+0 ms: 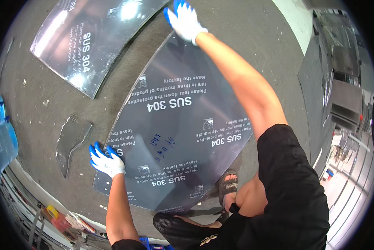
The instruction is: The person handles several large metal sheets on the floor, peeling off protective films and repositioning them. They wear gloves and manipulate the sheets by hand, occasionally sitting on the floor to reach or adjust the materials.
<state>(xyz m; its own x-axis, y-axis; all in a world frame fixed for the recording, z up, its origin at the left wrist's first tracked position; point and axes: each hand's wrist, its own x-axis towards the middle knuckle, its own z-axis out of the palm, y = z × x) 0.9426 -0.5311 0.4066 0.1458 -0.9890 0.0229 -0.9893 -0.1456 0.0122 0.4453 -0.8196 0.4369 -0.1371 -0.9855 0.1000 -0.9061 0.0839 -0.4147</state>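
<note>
A large dark metal sheet (174,121) covered in protective film with white print lies flat on the grey concrete floor. My left hand (105,160), in a white glove with blue fingertips, presses flat on the sheet's near left edge. My right hand (185,20), gloved the same way, reaches far out and rests on the sheet's far corner. Both hands lie spread on the sheet, with no fingers seen curled under its edge. My sandalled foot (228,185) stands at the sheet's near right edge.
A second filmed metal sheet (87,37) lies on the floor at the upper left. A small dark offcut (70,143) lies left of my left hand. Blue plastic bottles (1,137) sit at the far left. Metal cabinets and sheets (341,83) stand at the right.
</note>
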